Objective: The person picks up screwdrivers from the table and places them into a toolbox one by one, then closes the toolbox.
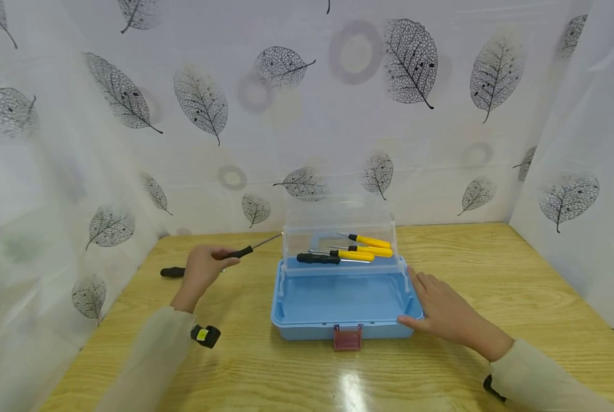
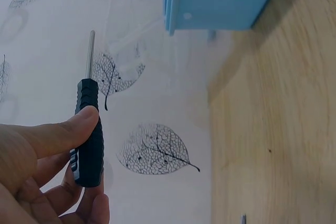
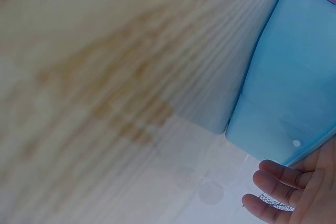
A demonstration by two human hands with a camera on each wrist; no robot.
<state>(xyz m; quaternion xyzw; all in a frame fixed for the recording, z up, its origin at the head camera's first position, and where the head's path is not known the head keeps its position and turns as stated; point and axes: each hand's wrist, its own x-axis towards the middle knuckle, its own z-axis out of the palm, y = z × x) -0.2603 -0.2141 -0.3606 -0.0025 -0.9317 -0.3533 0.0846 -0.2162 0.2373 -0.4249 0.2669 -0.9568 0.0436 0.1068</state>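
Observation:
In the head view, my left hand (image 1: 203, 272) pinches a black-handled screwdriver (image 1: 242, 252) between thumb and fingers, its metal shaft pointing toward the box. The left wrist view shows the thumb across the ribbed handle (image 2: 89, 129), with the shaft free. A light blue toolbox (image 1: 307, 331) stands open, its clear upper part (image 1: 288, 234) raised at the back. My right hand (image 1: 443, 309) rests on the box's right end, thumb at the front corner, fingers along the side. Several yellow-handled screwdrivers (image 1: 355, 256) and another black-handled screwdriver (image 1: 318, 259) lie together at the back of the box.
Behind my left hand, another black-handled screwdriver (image 1: 173, 272) lies on the wooden table (image 1: 234, 366), partly hidden. A reddish latch (image 1: 348, 339) hangs at the box front. Leaf-printed sheeting (image 1: 307, 131) surrounds the table at the back and sides.

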